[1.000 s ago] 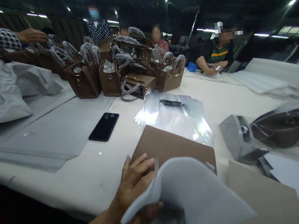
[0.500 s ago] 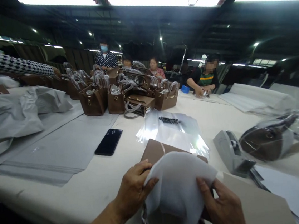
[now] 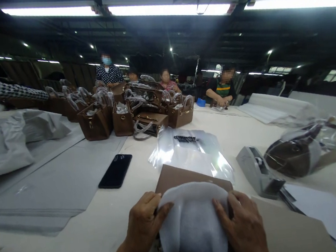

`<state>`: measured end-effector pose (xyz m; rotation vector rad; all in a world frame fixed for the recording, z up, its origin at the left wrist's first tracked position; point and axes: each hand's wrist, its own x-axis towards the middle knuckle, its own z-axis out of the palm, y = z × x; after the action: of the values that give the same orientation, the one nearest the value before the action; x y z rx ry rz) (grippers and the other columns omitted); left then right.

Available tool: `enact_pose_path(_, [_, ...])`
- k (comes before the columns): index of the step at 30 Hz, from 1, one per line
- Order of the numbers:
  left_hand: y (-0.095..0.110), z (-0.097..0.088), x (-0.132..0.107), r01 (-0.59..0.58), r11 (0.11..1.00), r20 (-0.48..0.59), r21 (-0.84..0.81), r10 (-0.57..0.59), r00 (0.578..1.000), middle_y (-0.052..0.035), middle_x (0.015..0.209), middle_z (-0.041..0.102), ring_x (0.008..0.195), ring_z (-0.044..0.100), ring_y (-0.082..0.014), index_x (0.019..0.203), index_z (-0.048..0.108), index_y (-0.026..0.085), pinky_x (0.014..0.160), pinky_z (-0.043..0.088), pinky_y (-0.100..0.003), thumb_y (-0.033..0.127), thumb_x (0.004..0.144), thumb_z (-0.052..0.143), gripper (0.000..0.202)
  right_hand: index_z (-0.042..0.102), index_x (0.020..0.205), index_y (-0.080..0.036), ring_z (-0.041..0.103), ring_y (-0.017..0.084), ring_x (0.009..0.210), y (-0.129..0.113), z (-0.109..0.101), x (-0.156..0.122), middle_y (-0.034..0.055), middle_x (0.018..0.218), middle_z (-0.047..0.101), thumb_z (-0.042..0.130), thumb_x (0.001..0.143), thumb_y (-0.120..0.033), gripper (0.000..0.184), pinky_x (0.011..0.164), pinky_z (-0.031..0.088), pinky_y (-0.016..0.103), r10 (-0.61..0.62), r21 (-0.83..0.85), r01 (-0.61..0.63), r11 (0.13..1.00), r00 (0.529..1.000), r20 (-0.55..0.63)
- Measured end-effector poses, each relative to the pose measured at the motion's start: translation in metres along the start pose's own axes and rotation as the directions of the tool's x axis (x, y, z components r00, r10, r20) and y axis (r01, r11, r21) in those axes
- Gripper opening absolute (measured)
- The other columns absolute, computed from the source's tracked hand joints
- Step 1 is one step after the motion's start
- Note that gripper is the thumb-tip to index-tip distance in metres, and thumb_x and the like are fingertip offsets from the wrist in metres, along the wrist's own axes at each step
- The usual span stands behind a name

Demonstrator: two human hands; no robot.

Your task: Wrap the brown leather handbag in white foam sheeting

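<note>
**Both hands pressed on white foam sheet at near table edge**

The white table (image 3: 87, 240) carries a brown board (image 3: 180, 176), and on it the white foam sheet (image 3: 193, 220), now drawn lower and flatter than half a second ago. My left hand (image 3: 144, 225) and right hand (image 3: 246, 230) clasp its two sides; what it wraps is apparently hidden.
</note>
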<state>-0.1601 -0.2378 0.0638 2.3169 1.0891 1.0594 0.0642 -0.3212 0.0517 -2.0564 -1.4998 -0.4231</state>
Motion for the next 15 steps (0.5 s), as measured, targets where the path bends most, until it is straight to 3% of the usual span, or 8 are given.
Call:
enact_pose_path(3, [-0.003, 0.009, 0.001, 0.047, 0.998, -0.066, -0.038, -0.049, 0.997, -0.0026, 0.076, 0.052, 0.074, 0.055, -0.0137, 0.075, 0.055, 0.015, 0.067, 0.047, -0.023, 0.033, 0.086, 0.047, 0.023, 0.051, 0.099, -0.014, 0.034, 0.030, 0.117, 0.008, 0.007, -0.001, 0.0139, 0.129, 0.036, 0.034, 0.085, -0.054, 0.046, 0.095, 0.033, 0.047, 0.103, 0.156, -0.107, 0.982, 0.994, 0.032])
enact_pose_path(7, [-0.010, 0.022, -0.003, 0.016, 1.000, -0.209, -0.010, -0.018, 0.978, -0.0054, 0.093, 0.052, 0.089, 0.054, -0.0167, 0.089, 0.055, 0.017, 0.077, 0.048, -0.025, 0.032, 0.084, 0.050, 0.017, 0.030, 0.130, -0.018, 0.027, 0.026, 0.125, 0.014, 0.011, 0.001, 0.0095, 0.138, 0.026, 0.038, 0.084, -0.050, 0.056, 0.100, 0.030, 0.046, 0.186, 0.322, -0.230, 0.918, 0.969, 0.162])
enact_pose_path(12, [-0.017, 0.028, -0.006, 0.013, 1.000, -0.232, 0.013, -0.010, 0.973, -0.0044, 0.096, 0.053, 0.089, 0.055, -0.0173, 0.092, 0.055, 0.020, 0.078, 0.050, -0.025, 0.035, 0.083, 0.051, 0.018, 0.022, 0.135, -0.019, 0.022, 0.026, 0.128, 0.019, 0.015, 0.004, 0.0091, 0.140, 0.022, 0.041, 0.083, -0.047, 0.062, 0.103, 0.029, 0.046, 0.193, 0.379, -0.262, 0.888, 0.958, 0.210])
enact_pose_path(15, [-0.023, 0.033, -0.005, 0.012, 1.000, -0.290, 0.014, -0.008, 0.957, -0.0028, 0.093, 0.055, 0.085, 0.058, -0.0173, 0.089, 0.057, 0.023, 0.075, 0.051, -0.024, 0.042, 0.082, 0.051, 0.022, 0.024, 0.134, -0.019, 0.023, 0.026, 0.128, 0.023, 0.026, 0.002, 0.0093, 0.139, 0.024, 0.040, 0.083, -0.043, 0.058, 0.102, 0.029, 0.047, 0.196, 0.417, -0.223, 0.881, 0.975, 0.107])
